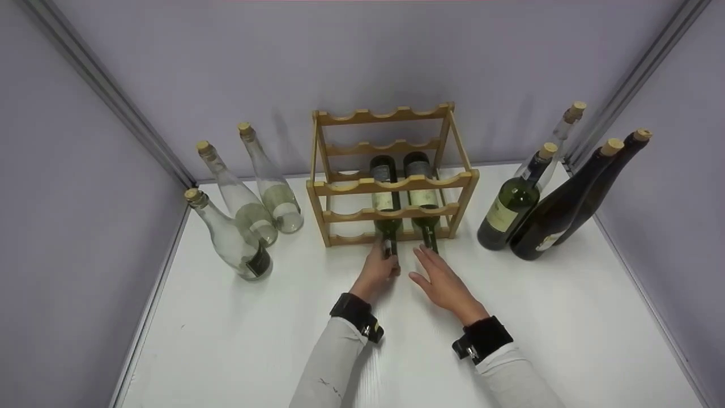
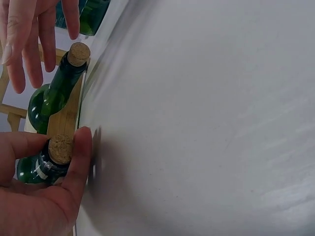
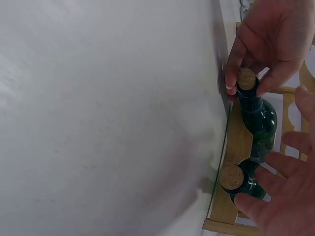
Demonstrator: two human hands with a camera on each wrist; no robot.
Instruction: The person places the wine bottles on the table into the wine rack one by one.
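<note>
Two dark green corked wine bottles lie side by side in the bottom tier of a wooden wine rack (image 1: pixel 469 195), necks toward me. My left hand (image 1: pixel 378 269) pinches the neck of the left bottle (image 1: pixel 388 225), thumb and finger on either side of its cork (image 2: pixel 60 149) in the left wrist view. My right hand (image 1: pixel 444 283) hovers by the neck of the right bottle (image 1: pixel 424 197), fingers spread and holding nothing. In the right wrist view that bottle's cork (image 3: pixel 232 177) shows beside the right fingers (image 3: pixel 280 164).
Several clear corked bottles, among them one with a black label (image 1: pixel 232 243), stand left of the rack. To the right stand a green bottle (image 1: pixel 507 209), two dark brown bottles (image 1: pixel 558 209) and a clear one (image 1: pixel 561 133). Pale walls enclose the white table (image 1: pixel 255 351).
</note>
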